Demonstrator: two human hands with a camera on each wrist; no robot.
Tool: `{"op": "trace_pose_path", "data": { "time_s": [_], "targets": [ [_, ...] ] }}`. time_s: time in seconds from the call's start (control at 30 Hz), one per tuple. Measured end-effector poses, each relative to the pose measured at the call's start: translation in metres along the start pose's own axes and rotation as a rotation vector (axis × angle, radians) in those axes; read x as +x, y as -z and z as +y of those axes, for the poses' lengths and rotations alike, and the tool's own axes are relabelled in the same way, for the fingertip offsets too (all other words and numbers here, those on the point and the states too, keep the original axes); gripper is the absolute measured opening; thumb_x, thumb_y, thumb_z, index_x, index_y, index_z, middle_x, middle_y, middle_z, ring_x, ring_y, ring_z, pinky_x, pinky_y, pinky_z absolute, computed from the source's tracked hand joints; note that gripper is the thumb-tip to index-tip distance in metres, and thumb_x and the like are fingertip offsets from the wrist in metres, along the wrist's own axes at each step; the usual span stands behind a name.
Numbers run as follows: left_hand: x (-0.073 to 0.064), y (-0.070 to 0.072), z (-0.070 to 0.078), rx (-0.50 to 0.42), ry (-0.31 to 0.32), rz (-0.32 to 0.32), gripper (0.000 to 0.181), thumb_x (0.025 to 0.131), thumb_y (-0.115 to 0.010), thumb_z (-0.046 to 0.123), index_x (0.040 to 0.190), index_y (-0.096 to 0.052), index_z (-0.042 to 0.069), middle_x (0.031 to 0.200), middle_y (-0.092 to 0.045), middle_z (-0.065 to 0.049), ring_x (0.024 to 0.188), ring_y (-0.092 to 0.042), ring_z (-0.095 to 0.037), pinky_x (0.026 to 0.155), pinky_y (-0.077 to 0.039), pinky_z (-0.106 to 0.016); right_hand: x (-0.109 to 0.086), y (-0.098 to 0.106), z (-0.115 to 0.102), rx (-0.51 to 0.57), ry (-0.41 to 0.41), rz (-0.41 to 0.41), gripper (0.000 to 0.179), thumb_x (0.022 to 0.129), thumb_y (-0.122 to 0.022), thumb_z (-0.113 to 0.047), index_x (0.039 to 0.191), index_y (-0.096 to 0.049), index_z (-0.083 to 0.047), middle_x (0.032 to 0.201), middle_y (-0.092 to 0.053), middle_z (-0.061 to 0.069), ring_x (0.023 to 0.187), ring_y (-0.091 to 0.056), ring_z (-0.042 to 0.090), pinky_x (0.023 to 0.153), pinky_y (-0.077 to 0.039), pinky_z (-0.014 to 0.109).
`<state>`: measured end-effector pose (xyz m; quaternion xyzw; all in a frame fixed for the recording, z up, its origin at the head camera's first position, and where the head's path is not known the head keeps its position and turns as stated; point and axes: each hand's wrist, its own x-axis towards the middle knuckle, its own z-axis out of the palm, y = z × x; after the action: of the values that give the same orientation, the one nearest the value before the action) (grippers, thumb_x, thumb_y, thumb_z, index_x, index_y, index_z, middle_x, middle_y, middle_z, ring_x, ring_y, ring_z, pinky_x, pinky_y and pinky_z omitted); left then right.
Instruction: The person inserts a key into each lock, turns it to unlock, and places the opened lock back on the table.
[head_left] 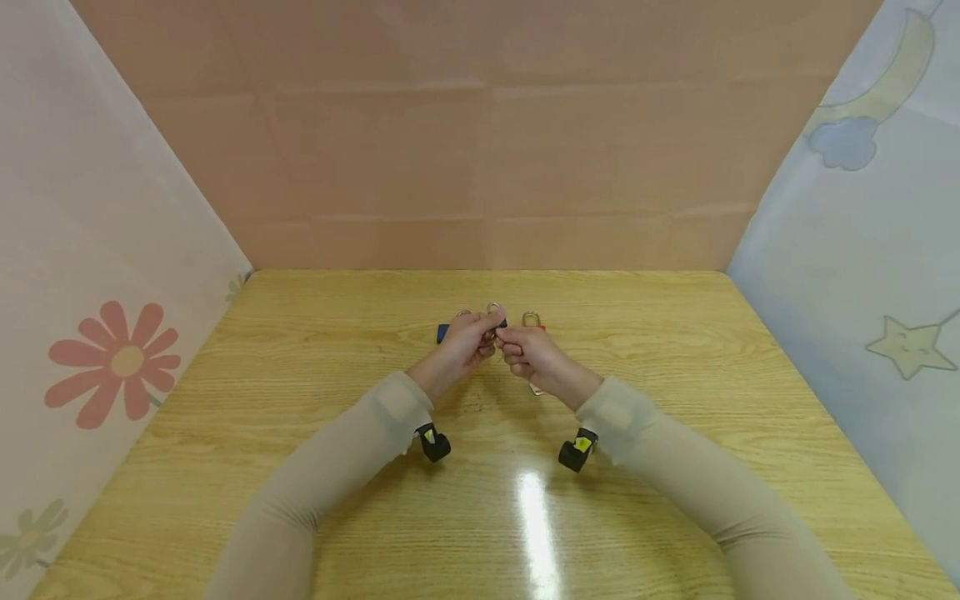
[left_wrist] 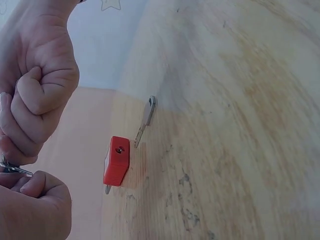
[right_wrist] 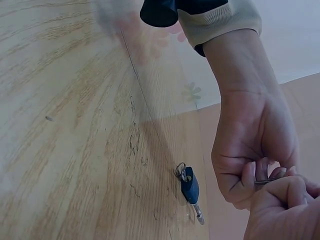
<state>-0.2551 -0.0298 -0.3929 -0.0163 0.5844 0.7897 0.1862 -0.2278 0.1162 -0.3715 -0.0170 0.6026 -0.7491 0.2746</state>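
Worktop [head_left: 322, 333], one: wood-grained, with a bright reflection near you.
Back panel [head_left: 480, 150], one: orange-brown, creased, standing behind the worktop.
Side panels, two: the left panel [head_left: 150, 217] bears pink flowers; the right panel [head_left: 847, 242] bears a moon, cloud and star.
Sleeves, two, beige: your left sleeve [head_left: 345, 450] and your right sleeve [head_left: 675, 467].
Hands, two, meeting over the worktop: your left hand [head_left: 467, 335] holds a dark padlock, thumb laid along it; your right hand [head_left: 536, 354] has its fingers curled and pinches a small metal piece [left_wrist: 19, 170] at that lock, its exact shape hidden by your fingers.
Wrist cameras, two, black: the left camera [head_left: 433, 443] and the right camera [head_left: 576, 452], one at each cuff.
Padlocks, three: the dark padlock [head_left: 503, 323], between your hands, shackle away from you; the red padlock [left_wrist: 117, 161], on the worktop just beyond your right hand; the blue padlock [right_wrist: 190, 188], lying beside your left hand, a ring [right_wrist: 180, 171] at its keyhole end.
Loose key [left_wrist: 146, 120], one: on the worktop near the red padlock's keyhole end.
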Motion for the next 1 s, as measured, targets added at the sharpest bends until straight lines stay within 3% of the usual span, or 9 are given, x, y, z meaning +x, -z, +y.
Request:
{"op": "trace_pose_path", "data": {
  "time_s": [0.23,0.3,0.37,0.57,0.7,0.83,1.0],
  "targets": [
    [0.0013,0.0024,-0.0017,-0.012,0.025,-0.028,0.033,0.1,-0.055,0.024,0.071,-0.061,0.01,0.058,-0.048,0.004,0.05,-0.031,-0.008,0.05,-0.03,-0.019,0.0016,0.0013,0.0019,0.188,-0.058,-0.025,0.021,0.106,-0.036,-0.014,0.089,-0.048,-0.009,0.055,-0.037,-0.008,0.041,-0.027,0.001,0.039,-0.022,0.013],
    [0.0014,0.0028,-0.0011,-0.02,0.028,-0.028,0.032,0.1,-0.055,0.024,0.072,-0.061,0.011,0.059,-0.047,0.005,0.05,-0.03,-0.008,0.05,-0.03,-0.019,0.0021,0.0018,0.0019,0.176,-0.05,-0.031,0.02,0.106,-0.037,-0.015,0.09,-0.048,-0.009,0.055,-0.037,-0.008,0.041,-0.027,0.001,0.039,-0.022,0.014],
    [0.0014,0.0026,-0.0004,-0.024,0.028,-0.026,0.032,0.1,-0.055,0.024,0.071,-0.061,0.012,0.058,-0.047,0.005,0.05,-0.03,-0.008,0.05,-0.029,-0.02,0.0028,0.0023,0.0012,0.08,-0.021,-0.013,0.022,0.105,-0.039,-0.016,0.088,-0.05,-0.01,0.055,-0.039,-0.009,0.041,-0.027,0.001,0.039,-0.022,0.014],
    [0.0011,0.0001,-0.0012,-0.028,0.013,0.005,0.042,0.1,-0.056,0.023,0.059,-0.056,0.014,0.055,-0.044,0.005,0.05,-0.028,-0.008,0.048,-0.027,-0.02,0.0061,0.0016,-0.0016,-0.396,0.097,0.141,0.03,0.101,-0.047,-0.018,0.077,-0.058,-0.005,0.05,-0.041,-0.009,0.042,-0.026,0.004,0.041,-0.023,0.019],
    [0.0017,-0.0004,-0.0039,-0.023,-0.004,0.027,0.046,0.099,-0.057,0.024,0.055,-0.053,0.015,0.055,-0.044,0.005,0.05,-0.028,-0.008,0.048,-0.027,-0.019,0.0078,-0.0001,-0.0013,-0.521,0.125,0.204,0.031,0.099,-0.048,-0.019,0.081,-0.061,0.003,0.05,-0.039,-0.008,0.043,-0.026,0.006,0.041,-0.024,0.02],
    [0.0018,0.0009,-0.0052,-0.004,-0.014,0.035,0.045,0.098,-0.058,0.025,0.055,-0.053,0.014,0.055,-0.045,0.005,0.05,-0.03,-0.008,0.047,-0.028,-0.019,0.0081,-0.0003,0.0015,-0.466,0.121,0.172,0.032,0.101,-0.046,-0.018,0.08,-0.058,0.001,0.05,-0.039,-0.008,0.043,-0.026,0.005,0.042,-0.024,0.02],
    [0.001,0.0021,-0.0027,-0.028,0.012,0.008,0.037,0.099,-0.057,0.024,0.064,-0.059,0.012,0.056,-0.046,0.004,0.049,-0.029,-0.008,0.048,-0.028,-0.02,0.0054,0.0013,0.0018,-0.171,0.059,0.053,0.03,0.104,-0.043,-0.016,0.077,-0.054,-0.008,0.052,-0.038,-0.009,0.041,-0.024,0.002,0.041,-0.022,0.017]
  ]
}}
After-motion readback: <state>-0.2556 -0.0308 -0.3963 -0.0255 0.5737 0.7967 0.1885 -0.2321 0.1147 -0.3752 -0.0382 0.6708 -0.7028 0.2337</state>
